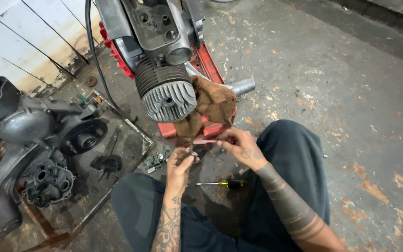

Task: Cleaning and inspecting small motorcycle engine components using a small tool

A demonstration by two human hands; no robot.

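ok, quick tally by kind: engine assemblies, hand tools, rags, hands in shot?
Engine assemblies: 2, the finned engine on the red stand and the grey engine case on the floor.
Hand tools: 2, the yellow-handled screwdriver and the thin red-handled tool in the right hand.
Rags: 1, the brown rag.
Hands: 2, right hand and left hand.
Total: 7

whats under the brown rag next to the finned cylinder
The brown rag drapes over a red stand and a metal pipe that pokes out from beneath. Whatever else it covers stays hidden.
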